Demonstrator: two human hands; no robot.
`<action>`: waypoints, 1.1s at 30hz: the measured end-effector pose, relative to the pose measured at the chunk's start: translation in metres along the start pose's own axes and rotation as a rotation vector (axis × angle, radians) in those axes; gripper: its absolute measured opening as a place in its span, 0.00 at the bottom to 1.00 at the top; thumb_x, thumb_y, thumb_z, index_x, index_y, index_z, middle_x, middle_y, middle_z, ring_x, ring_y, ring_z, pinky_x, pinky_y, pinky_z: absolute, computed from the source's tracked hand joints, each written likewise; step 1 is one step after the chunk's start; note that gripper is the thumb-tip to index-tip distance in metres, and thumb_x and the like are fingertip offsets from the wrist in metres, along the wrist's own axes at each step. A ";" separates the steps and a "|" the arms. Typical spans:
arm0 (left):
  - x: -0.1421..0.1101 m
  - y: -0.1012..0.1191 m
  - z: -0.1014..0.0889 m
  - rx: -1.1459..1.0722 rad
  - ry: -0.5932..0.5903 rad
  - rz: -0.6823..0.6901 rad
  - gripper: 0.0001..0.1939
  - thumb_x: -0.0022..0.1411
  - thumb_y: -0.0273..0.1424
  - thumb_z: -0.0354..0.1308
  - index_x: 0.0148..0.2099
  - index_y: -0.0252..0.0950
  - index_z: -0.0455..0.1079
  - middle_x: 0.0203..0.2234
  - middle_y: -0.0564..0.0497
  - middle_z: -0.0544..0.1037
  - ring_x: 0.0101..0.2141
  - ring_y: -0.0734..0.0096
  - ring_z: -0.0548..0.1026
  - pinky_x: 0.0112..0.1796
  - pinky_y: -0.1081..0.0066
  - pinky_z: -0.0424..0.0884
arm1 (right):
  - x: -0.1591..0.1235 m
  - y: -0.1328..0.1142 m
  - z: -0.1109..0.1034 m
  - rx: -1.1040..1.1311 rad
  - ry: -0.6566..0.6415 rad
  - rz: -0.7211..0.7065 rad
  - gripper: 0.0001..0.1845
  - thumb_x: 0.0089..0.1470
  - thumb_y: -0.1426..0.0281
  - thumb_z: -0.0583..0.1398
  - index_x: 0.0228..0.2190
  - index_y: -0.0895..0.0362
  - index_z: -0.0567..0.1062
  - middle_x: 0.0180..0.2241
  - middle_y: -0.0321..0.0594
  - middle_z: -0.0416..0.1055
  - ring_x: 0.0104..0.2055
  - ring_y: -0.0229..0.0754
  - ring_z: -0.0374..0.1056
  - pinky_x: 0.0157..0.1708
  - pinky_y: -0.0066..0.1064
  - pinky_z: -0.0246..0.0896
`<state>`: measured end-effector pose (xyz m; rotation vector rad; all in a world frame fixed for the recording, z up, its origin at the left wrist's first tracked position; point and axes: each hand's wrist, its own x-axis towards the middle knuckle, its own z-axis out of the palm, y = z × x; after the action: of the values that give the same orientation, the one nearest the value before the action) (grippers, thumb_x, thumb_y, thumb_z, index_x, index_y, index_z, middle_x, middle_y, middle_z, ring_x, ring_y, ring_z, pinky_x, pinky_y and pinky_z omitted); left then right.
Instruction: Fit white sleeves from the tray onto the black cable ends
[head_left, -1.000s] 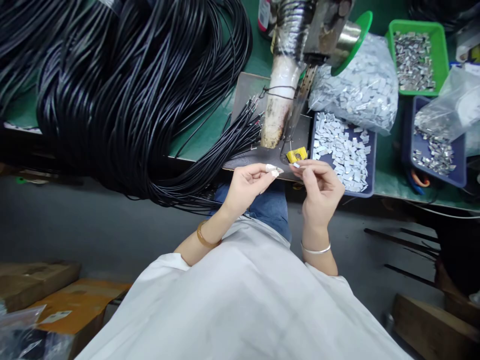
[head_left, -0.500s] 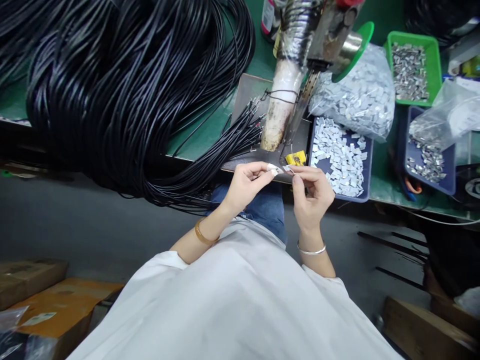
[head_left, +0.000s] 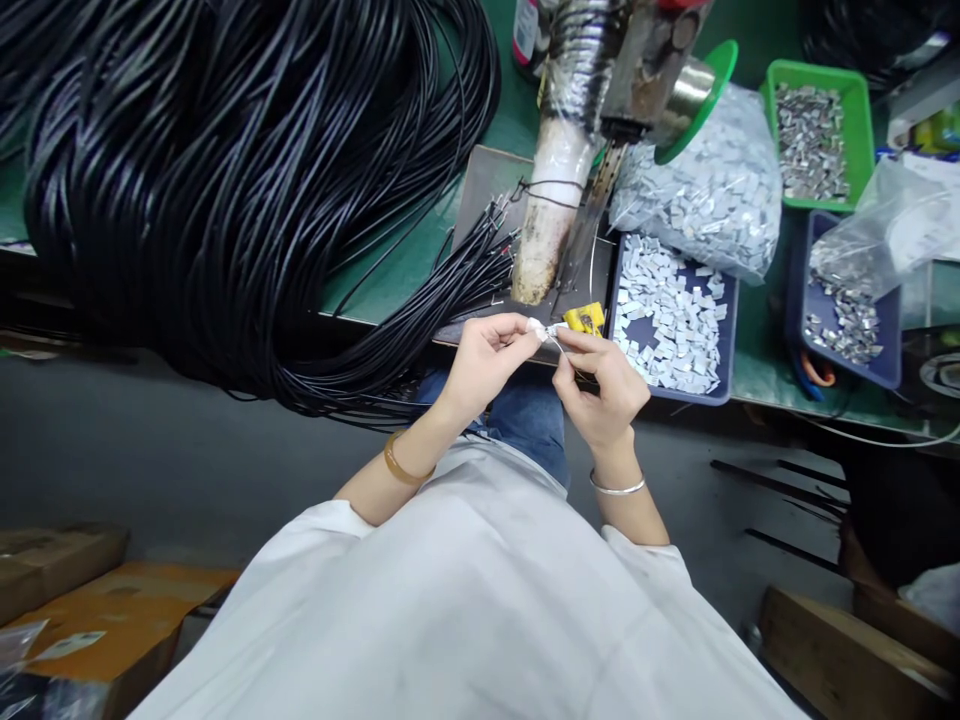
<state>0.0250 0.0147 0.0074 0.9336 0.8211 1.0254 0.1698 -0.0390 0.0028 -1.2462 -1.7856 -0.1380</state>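
In front of the bench edge my left hand (head_left: 491, 355) pinches a small silvery-white piece (head_left: 552, 330), its thumb and index fingertips wrapped in white. The piece's exact kind is too small to make out. My right hand (head_left: 604, 385) is closed close beside it, fingertips nearly meeting the left ones. A thin silvery wire (head_left: 559, 346) shows at the right thumb and index finger and runs to the piece. Just beyond the fingers lies a yellow block (head_left: 585, 319) on a grey board (head_left: 480, 325). Above it, a white nozzle-like tube (head_left: 546, 220) points down.
Black cables (head_left: 247, 200) fill the left of the bench, their stripped ends on the board. At right stand a blue tray (head_left: 726, 340) of small flat pieces, a bag (head_left: 705, 190) of similar pieces, a green tray (head_left: 862, 130) and another blue tray (head_left: 889, 350). A green-rimmed spool (head_left: 709, 105) hangs above.
My right hand has moved left until its fingertips almost touch my left hand's. The thin wire now shows between them. My left hand has stayed nearly in place; the view has shifted slightly.
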 end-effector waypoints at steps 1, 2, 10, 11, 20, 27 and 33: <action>0.001 0.000 0.000 0.000 0.002 -0.007 0.16 0.48 0.41 0.72 0.24 0.33 0.75 0.16 0.58 0.66 0.19 0.84 0.57 0.23 0.77 0.57 | 0.000 0.001 0.000 0.006 -0.001 -0.009 0.09 0.54 0.79 0.62 0.34 0.53 0.72 0.41 0.41 0.82 0.40 0.41 0.80 0.38 0.32 0.76; 0.001 0.000 0.000 0.001 0.004 -0.009 0.17 0.47 0.41 0.72 0.24 0.33 0.74 0.16 0.58 0.66 0.19 0.84 0.58 0.23 0.77 0.57 | 0.000 0.002 0.001 0.012 -0.001 -0.018 0.09 0.54 0.79 0.61 0.33 0.53 0.72 0.41 0.41 0.82 0.40 0.41 0.80 0.37 0.32 0.76; 0.007 -0.004 0.002 0.119 0.076 0.088 0.10 0.50 0.33 0.69 0.24 0.32 0.75 0.18 0.55 0.71 0.22 0.81 0.64 0.25 0.77 0.61 | -0.001 0.000 0.006 0.221 0.001 0.301 0.03 0.58 0.73 0.60 0.34 0.54 0.71 0.49 0.45 0.78 0.42 0.43 0.80 0.34 0.32 0.79; 0.007 -0.003 0.002 0.134 0.084 0.104 0.09 0.51 0.32 0.68 0.24 0.32 0.75 0.19 0.55 0.72 0.22 0.81 0.65 0.26 0.78 0.62 | 0.000 -0.001 0.006 0.250 -0.005 0.340 0.02 0.59 0.73 0.60 0.34 0.54 0.71 0.49 0.45 0.78 0.42 0.43 0.80 0.33 0.32 0.79; 0.004 0.004 0.003 0.206 0.114 0.163 0.06 0.52 0.30 0.66 0.26 0.32 0.76 0.19 0.55 0.71 0.23 0.80 0.65 0.26 0.78 0.63 | 0.008 -0.006 0.001 0.237 -0.023 0.276 0.05 0.56 0.76 0.61 0.32 0.54 0.72 0.50 0.45 0.77 0.45 0.45 0.79 0.40 0.37 0.81; 0.001 0.002 0.002 0.193 0.097 0.108 0.06 0.50 0.29 0.66 0.26 0.32 0.76 0.19 0.55 0.73 0.22 0.81 0.65 0.25 0.79 0.63 | 0.003 -0.004 0.000 0.273 -0.034 0.265 0.05 0.56 0.76 0.60 0.31 0.54 0.70 0.50 0.46 0.78 0.46 0.45 0.79 0.42 0.40 0.81; -0.001 0.002 0.001 0.227 0.099 0.107 0.03 0.49 0.28 0.68 0.27 0.33 0.79 0.17 0.55 0.70 0.19 0.82 0.60 0.21 0.78 0.56 | 0.003 -0.002 0.000 0.228 -0.036 0.261 0.05 0.57 0.75 0.60 0.32 0.53 0.71 0.48 0.44 0.78 0.46 0.45 0.78 0.42 0.40 0.81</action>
<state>0.0248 0.0142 0.0095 1.1361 0.9937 1.0934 0.1678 -0.0378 0.0054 -1.3064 -1.6010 0.2314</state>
